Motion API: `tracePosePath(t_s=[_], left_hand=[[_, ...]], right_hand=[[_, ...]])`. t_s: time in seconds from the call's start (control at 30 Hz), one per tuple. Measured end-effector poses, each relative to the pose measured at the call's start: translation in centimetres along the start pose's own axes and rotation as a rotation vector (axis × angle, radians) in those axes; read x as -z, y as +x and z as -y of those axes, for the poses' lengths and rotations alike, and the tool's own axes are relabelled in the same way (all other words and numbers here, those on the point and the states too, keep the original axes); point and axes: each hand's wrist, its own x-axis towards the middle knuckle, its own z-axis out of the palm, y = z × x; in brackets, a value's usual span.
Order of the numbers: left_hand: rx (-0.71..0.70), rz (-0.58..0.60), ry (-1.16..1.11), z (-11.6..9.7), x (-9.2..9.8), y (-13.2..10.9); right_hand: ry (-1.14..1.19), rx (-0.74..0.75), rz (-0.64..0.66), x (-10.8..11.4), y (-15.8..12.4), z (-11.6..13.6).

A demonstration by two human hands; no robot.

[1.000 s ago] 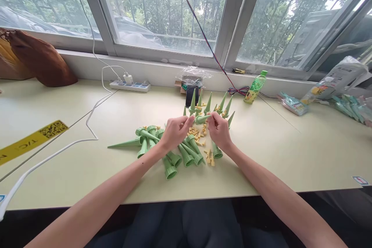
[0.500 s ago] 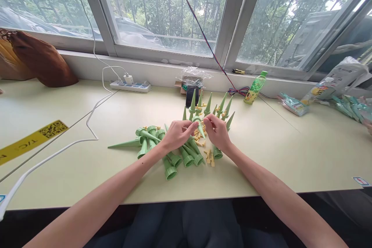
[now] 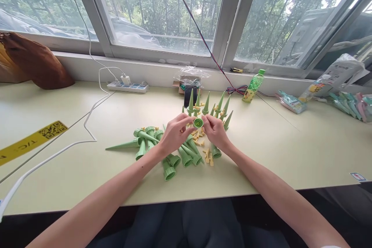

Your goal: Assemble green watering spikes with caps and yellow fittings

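Between both hands is a green plant watering spike (image 3: pixel 198 123), its round open end turned toward me. My left hand (image 3: pixel 176 130) is closed on its left side. The fingers of my right hand (image 3: pixel 214 127) pinch at its right edge; whether a small valve is also between them is hidden. Below my hands lie small yellow valves (image 3: pixel 207 157) and several loose green spikes (image 3: pixel 169 172), some partly behind my left hand. Beyond them, several spikes (image 3: pixel 206 104) stand point up, with yellow valves on some.
A phone (image 3: pixel 190 96) leans on a small box at the back. Further right is a green drink bottle (image 3: pixel 254 86) near bundled wires. A power strip (image 3: pixel 128 86) with a white cable lies at the back left. Plastic-wrapped packets (image 3: pixel 291 102) sit at the right.
The held spike has turned: its point faced down toward me before, and now its open end faces me. My right fingers have come against its edge. The view has shifted slightly.
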Motion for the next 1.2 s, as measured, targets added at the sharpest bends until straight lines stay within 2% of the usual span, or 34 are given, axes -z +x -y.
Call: tracePosePath(t_s=[0.1, 0.33, 0.47, 0.7, 0.93, 1.2], left_hand=[[0.025, 0.004, -0.006, -0.1, -0.1, 0.0], [0.231, 0.02, -0.098, -1.1, 0.0, 0.4], [0.348, 0.065, -0.199, -1.5, 0.1, 0.5], [0.372, 0.173, -0.277, -1.2, 0.2, 0.2], [0.31, 0.19, -0.243, -1.5, 0.5, 0.3], [-0.022, 0.032, -0.066, 0.2, 0.0, -0.1]], right_hand=[[0.007, 0.004, -0.047, -0.1, 0.0, 0.1], [-0.026, 0.0, -0.16, 0.0, -0.1, -0.2], [-0.092, 0.058, -0.113, 0.1, -0.2, 0.1], [-0.147, 0.102, -0.027, 0.2, -0.2, 0.5], [-0.131, 0.09, -0.035, 0.2, -0.2, 0.3], [-0.134, 0.069, -0.036, 0.2, 0.0, 0.4]])
